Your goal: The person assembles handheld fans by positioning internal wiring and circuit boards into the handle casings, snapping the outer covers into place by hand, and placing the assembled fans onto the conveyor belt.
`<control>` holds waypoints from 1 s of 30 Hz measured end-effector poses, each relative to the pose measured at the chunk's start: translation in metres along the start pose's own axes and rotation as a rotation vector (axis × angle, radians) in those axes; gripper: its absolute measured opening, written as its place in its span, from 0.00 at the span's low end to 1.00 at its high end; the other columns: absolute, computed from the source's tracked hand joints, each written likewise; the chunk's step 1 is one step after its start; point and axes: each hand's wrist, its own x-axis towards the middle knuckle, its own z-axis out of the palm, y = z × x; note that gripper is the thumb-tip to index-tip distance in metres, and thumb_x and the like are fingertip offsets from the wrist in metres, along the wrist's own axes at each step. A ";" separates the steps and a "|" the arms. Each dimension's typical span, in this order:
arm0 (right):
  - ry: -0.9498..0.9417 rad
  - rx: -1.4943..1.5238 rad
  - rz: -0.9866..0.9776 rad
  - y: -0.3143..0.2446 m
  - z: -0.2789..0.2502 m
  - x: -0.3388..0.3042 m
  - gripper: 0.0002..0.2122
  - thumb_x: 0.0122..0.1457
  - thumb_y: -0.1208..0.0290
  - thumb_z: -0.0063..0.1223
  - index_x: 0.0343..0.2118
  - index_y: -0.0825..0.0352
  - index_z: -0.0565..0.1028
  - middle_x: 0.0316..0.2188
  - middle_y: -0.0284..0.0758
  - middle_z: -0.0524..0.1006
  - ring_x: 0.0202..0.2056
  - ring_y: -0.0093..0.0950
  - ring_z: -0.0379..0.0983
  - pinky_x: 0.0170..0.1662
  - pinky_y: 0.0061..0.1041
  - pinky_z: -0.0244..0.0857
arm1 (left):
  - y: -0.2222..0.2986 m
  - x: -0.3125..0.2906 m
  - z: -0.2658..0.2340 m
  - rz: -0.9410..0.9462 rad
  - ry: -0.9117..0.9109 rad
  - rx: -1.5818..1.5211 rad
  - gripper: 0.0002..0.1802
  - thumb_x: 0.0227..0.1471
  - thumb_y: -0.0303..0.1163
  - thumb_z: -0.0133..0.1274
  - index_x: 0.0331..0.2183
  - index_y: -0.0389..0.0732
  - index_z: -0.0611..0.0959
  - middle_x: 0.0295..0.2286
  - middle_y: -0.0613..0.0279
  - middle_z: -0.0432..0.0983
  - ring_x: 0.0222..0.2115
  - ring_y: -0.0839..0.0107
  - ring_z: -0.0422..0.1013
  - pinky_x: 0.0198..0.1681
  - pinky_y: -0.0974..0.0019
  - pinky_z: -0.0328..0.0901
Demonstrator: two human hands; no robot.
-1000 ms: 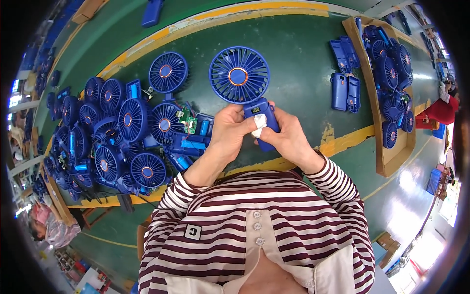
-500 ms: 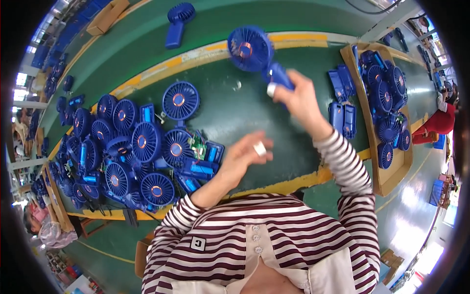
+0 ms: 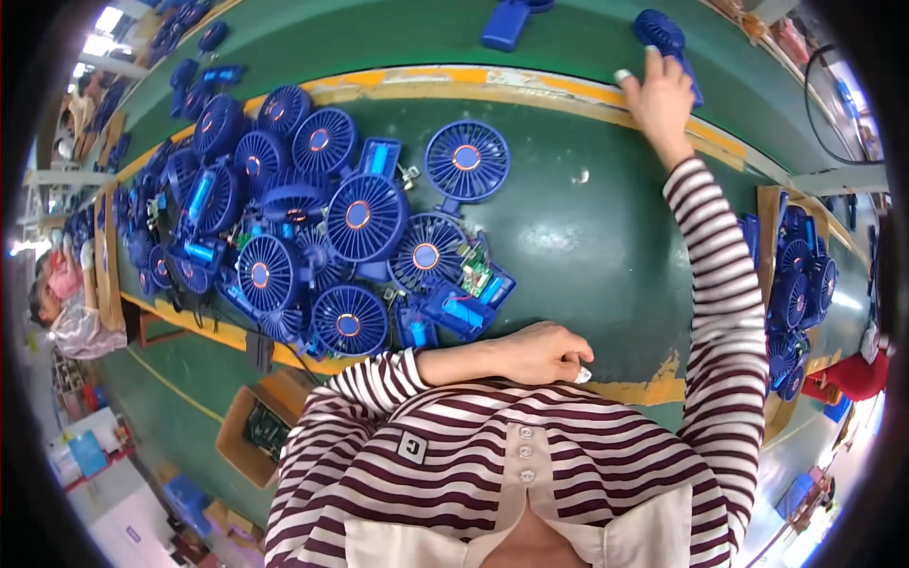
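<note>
My right hand [image 3: 660, 102] is stretched to the far right, its thumb apart from its fingers. Its fingertips touch a blue handheld fan [image 3: 660, 31] on the green strip beyond the yellow-edged ledge; the fan's handle shows beside the fingers. My left hand [image 3: 544, 353] rests low near the table's front edge, fingers curled in, with no object visible in it. White wraps cover a fingertip or thumb on both hands. Left of my left hand lies a large heap of blue fans [image 3: 360, 218], some opened, with blue batteries [image 3: 464, 312] and a green circuit board [image 3: 475, 275].
Another blue fan [image 3: 507, 24] lies on the far green strip, partly cut off. A cardboard tray [image 3: 769, 204] with several fans stands at the right. An open cardboard box [image 3: 237, 440] with dark parts sits at lower left. Other people are seated at far left.
My right hand has carried the fan away and rightward onto the far strip, and its grip has loosened. My left hand has drawn back toward me and curled. The view has shifted right.
</note>
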 end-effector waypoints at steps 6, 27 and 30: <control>-0.431 0.773 -0.064 -0.135 -0.082 -0.069 0.36 0.45 0.50 0.52 0.51 0.75 0.59 0.45 0.52 0.66 0.49 0.47 0.59 0.51 0.39 0.55 | -0.004 0.003 0.008 0.053 0.047 0.155 0.15 0.43 0.29 0.48 0.35 0.31 0.76 0.23 0.54 0.76 0.25 0.60 0.73 0.32 0.62 0.64; -0.136 1.435 0.809 -0.024 -0.158 -0.151 0.33 0.42 0.80 0.60 0.53 0.74 0.58 0.44 0.38 0.69 0.43 0.25 0.67 0.48 0.22 0.61 | 0.010 0.001 0.012 0.044 -0.019 0.234 0.16 0.44 0.32 0.48 0.37 0.33 0.76 0.25 0.54 0.76 0.25 0.61 0.72 0.32 0.62 0.64; -0.078 1.387 0.898 0.012 -0.158 -0.172 0.32 0.43 0.80 0.59 0.53 0.74 0.58 0.43 0.36 0.70 0.43 0.24 0.67 0.47 0.21 0.61 | 0.023 0.001 0.008 0.043 -0.017 0.227 0.16 0.46 0.33 0.50 0.38 0.35 0.76 0.25 0.55 0.76 0.23 0.66 0.72 0.28 0.66 0.64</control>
